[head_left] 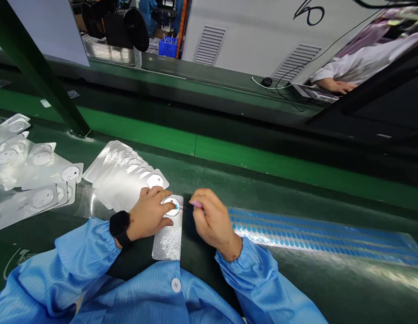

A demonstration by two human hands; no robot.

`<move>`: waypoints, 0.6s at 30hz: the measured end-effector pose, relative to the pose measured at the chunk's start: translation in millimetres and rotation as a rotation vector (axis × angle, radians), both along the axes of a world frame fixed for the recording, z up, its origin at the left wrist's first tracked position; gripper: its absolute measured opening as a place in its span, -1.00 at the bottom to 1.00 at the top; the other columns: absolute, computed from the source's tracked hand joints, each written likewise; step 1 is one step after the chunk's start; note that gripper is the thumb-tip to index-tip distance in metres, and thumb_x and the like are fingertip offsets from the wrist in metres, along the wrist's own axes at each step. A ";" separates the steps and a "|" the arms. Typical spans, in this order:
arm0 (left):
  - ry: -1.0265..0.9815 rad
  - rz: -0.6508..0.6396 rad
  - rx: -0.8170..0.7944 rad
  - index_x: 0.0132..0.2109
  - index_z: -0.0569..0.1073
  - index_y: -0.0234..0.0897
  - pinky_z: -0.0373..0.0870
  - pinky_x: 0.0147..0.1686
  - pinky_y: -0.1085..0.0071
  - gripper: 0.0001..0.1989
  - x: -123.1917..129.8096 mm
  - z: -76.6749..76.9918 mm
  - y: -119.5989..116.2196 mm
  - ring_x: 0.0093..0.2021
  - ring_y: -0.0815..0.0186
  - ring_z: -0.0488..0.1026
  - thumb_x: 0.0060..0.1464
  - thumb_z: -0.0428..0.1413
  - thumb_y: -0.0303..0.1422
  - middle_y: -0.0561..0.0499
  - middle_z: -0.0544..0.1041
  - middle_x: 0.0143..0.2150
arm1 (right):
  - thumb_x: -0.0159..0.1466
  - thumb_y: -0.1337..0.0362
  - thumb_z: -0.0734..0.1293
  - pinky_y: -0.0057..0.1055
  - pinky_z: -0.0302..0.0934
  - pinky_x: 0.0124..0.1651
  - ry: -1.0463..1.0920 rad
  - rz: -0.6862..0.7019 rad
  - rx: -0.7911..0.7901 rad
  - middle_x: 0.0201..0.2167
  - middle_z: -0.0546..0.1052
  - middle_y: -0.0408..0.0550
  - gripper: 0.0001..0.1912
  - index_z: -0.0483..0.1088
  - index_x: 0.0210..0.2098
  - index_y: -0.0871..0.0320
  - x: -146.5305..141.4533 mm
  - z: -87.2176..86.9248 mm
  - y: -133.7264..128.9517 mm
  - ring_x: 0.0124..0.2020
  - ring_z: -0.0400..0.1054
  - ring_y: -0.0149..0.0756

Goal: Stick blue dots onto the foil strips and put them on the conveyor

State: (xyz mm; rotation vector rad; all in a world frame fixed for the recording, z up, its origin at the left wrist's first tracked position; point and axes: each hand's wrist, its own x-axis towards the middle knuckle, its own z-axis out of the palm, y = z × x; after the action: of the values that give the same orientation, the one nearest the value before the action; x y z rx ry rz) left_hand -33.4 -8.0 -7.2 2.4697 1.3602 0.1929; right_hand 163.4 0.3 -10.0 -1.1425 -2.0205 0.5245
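A silvery flat plate [167, 243] with rounded corners lies in front of me. Near its top is a white round part [168, 210] with a dark outline. My left hand [150, 212], wearing a dark watch [120, 226], rests on the plate with fingers spread. Its index fingertip is beside a small blue dot [176, 207] on the white part. Just right of the plate, my right hand [213, 220] is closed in a pinch. A small pink piece [196, 204] shows at its fingertips; whether it is a tool or a finger cover is unclear.
A long sheet of blue round stickers [316, 236] lies to the right. Fanned similar plates [119, 173] sit left of my hand, with more piles [26, 175] further left. A green post [47, 67] stands at left. Across the bench, another person's hand [337, 85] rests.
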 end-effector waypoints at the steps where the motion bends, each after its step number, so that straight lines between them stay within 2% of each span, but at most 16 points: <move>1: -0.003 0.006 -0.001 -0.04 0.45 -0.17 0.13 -0.04 0.03 -0.62 0.3 -0.7 0.0 0.12 -0.01 0.23 -0.01 0.26 -0.19 -0.13 0.39 0.16 | 0.21 0.43 0.15 -0.35 0.31 -0.23 -0.122 0.066 0.018 -0.34 0.43 0.00 -0.77 0.42 -0.32 0.14 0.9 0.2 -3.0 -0.30 0.37 -0.27; 4: -0.011 0.024 -0.017 -0.02 0.39 -0.23 0.14 -0.03 0.04 -0.57 1.4 -2.2 -0.1 0.12 0.00 0.22 -0.02 0.27 -0.20 -0.14 0.39 0.14 | 0.23 0.40 0.19 -0.41 0.29 -0.30 -0.521 0.164 -0.074 -0.28 0.43 0.00 -0.72 0.47 -0.15 0.14 -1.2 -1.6 -9.8 -0.36 0.37 -0.29; 7: -0.024 0.033 -0.035 -0.05 0.36 -0.24 0.13 -0.03 0.05 -0.59 3.2 -1.6 0.5 0.12 0.01 0.21 0.00 0.26 -0.22 -0.12 0.40 0.13 | 0.28 0.35 0.22 -0.40 0.29 -0.29 -0.729 0.171 -0.130 -0.19 0.45 0.02 -0.65 0.42 0.03 0.09 -5.8 -2.6 -13.3 -0.32 0.42 -0.27; 9: -0.031 0.043 -0.053 -0.07 0.35 -0.24 0.13 -0.03 0.07 -0.61 4.7 0.3 1.6 0.12 0.01 0.20 -0.01 0.27 -0.23 -0.11 0.39 0.11 | 0.30 0.34 0.20 -0.40 0.30 -0.28 -0.779 0.159 -0.143 -0.15 0.46 0.03 -0.64 0.39 0.07 0.08 -8.0 -1.1 -14.4 -0.29 0.44 -0.25; 12: -0.032 0.061 -0.092 -0.10 0.32 -0.25 0.13 -0.04 0.10 -0.60 7.1 3.4 3.7 0.11 0.02 0.19 -0.03 0.29 -0.25 -0.11 0.39 0.09 | 0.33 0.33 0.18 -0.40 0.31 -0.24 -0.818 0.162 -0.179 -0.14 0.48 0.04 -0.67 0.42 0.03 0.08 -9.7 3.1 -14.9 -0.26 0.45 -0.24; 18: -0.001 0.097 -0.125 -0.15 0.27 -0.29 0.16 -0.09 0.16 -0.52 10.8 3.2 8.1 0.04 0.04 0.21 -0.11 0.34 -0.23 -0.14 0.38 0.00 | 0.36 0.29 0.15 -0.38 0.31 -0.17 -0.835 0.153 -0.251 -0.08 0.47 0.05 -0.64 0.35 0.11 0.09 -13.8 8.8 -13.5 -0.19 0.45 -0.23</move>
State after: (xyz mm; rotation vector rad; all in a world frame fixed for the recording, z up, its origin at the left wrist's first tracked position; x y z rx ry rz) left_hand -22.7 0.1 -4.0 2.3043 1.4466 0.1270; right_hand 149.7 -13.2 -1.3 -1.5338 -2.8287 0.4160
